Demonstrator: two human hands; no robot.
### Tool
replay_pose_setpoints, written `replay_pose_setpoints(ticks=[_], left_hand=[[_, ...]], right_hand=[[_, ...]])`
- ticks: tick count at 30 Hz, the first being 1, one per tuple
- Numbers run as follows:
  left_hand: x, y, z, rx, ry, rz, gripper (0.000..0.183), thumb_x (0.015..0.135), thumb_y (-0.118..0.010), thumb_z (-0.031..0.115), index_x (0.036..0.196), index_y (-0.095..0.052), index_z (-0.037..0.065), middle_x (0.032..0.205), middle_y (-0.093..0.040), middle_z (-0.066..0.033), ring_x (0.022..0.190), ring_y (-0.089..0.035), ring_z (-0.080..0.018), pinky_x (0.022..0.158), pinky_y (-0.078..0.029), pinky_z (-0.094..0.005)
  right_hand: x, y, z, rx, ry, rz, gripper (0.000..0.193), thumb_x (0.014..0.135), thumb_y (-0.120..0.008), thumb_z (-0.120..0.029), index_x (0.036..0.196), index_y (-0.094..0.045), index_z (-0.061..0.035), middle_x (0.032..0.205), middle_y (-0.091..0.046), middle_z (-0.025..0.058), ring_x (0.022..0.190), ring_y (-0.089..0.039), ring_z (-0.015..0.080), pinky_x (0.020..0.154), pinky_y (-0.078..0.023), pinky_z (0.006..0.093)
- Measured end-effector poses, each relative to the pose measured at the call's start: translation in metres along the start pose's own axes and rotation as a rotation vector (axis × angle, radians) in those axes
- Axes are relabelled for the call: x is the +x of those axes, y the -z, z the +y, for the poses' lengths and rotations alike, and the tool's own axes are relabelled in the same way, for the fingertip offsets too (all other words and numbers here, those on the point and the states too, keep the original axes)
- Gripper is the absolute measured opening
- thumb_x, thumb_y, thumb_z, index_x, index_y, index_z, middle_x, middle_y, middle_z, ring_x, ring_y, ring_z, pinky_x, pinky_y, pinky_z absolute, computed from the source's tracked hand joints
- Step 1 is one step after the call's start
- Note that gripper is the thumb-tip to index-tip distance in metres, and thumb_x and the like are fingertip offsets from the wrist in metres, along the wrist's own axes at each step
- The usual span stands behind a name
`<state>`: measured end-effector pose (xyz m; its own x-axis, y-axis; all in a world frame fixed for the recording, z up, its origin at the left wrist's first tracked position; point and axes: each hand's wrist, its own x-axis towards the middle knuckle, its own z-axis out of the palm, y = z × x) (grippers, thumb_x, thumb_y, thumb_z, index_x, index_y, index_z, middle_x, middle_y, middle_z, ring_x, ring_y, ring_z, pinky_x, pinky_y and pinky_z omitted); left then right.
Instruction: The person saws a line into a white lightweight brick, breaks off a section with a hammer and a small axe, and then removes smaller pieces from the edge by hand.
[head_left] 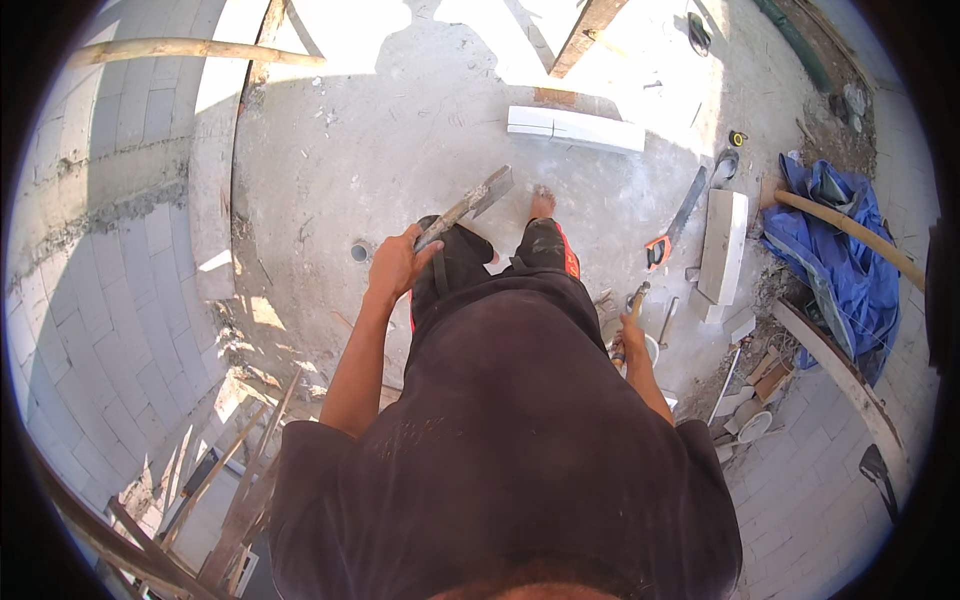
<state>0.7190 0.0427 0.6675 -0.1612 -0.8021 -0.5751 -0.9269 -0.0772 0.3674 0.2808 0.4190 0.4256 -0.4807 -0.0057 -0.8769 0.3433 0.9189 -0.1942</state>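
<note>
My left hand is closed around the rough wooden handle of a tool with a broad, flat grey blade. Its blade points forward and right, above my left knee; whether it is a hatchet or a trowel I cannot tell. On the other side, my right hand grips a short tool with a yellowish handle and a metal end, beside my right hip. Part of that tool is hidden by my fingers. Ahead of me a long white block with dark marks lies on the concrete floor.
A handsaw with an orange-black handle lies right, beside another white block. Beyond are a tape measure, a blue tarp and a wooden pole. A pipe opening sits left. Timber props stand ahead.
</note>
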Motion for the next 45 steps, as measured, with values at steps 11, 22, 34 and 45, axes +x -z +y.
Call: replay_pose_setpoints(ticks=[11,22,34,45], left_hand=[[0.195,0.058,0.004,0.412,-0.408,-0.245,0.065,0.091,-0.064,0.065,0.114,-0.07,0.005,0.088,-0.073,-0.0214,0.084,-0.071,-0.043,0.074,-0.056,-0.0517],[0.366,-0.038,-0.033,0.422,-0.61,-0.147,0.056,0.097,-0.063,0.057,0.118,-0.07,0.007,0.079,-0.07,-0.021,0.081,-0.068,-0.0417,0.076,-0.052,-0.0484],[0.494,-0.192,-0.057,0.404,-0.617,-0.095,0.055,0.095,-0.067,0.057,0.114,-0.07,0.006,0.071,-0.067,-0.0183,0.067,-0.066,-0.0352,0.065,-0.05,-0.0453],[0.503,-0.213,-0.074,0.428,-0.706,0.024,0.059,0.097,-0.067,0.052,0.125,-0.068,0.001,0.064,-0.061,-0.0173,0.059,-0.061,-0.0278,0.063,-0.049,-0.0416]], right_hand=[[-0.218,-0.225,-0.061,0.387,0.073,0.05,0.04,0.098,-0.068,-0.047,0.095,-0.057,-0.0082,0.06,-0.049,-0.0004,0.042,-0.047,0.0114,0.038,-0.04,0.0301],[-0.206,-0.346,-0.071,0.268,0.225,0.232,0.041,0.1,-0.064,-0.03,0.116,-0.065,0.0078,0.086,-0.069,0.0215,0.08,-0.067,0.0327,0.078,-0.051,0.0432],[0.052,-0.348,-0.133,0.476,0.446,0.335,0.044,0.101,-0.062,-0.038,0.125,-0.06,-0.0015,0.07,-0.047,-0.0022,0.056,-0.042,0.0067,0.05,-0.037,0.0278],[0.121,-0.374,-0.178,0.61,0.861,0.342,0.039,0.102,-0.062,-0.035,0.126,-0.06,-0.0045,0.068,-0.042,-0.0063,0.054,-0.037,0.0028,0.047,-0.031,0.0224]])
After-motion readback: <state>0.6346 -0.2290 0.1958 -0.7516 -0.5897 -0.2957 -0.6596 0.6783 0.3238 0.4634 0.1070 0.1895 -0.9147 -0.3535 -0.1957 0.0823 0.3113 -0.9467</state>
